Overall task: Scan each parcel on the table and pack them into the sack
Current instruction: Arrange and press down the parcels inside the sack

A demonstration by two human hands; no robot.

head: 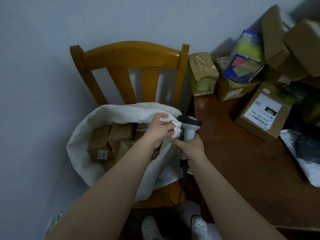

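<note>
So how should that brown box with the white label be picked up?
Grip the box by its two long cardboard sides, probably reaching from the near end: other parcels crowd its far end, and the label on top stays uncovered for scanning.

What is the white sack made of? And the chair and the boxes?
Sack: looks like woven plastic or cloth, matte white; it crumples in soft folds where the left hand grips its rim.
Chair: wood, with a glossy amber varnish that shines.
Boxes: brown cardboard, dull, with dented corners, some taped.
</note>
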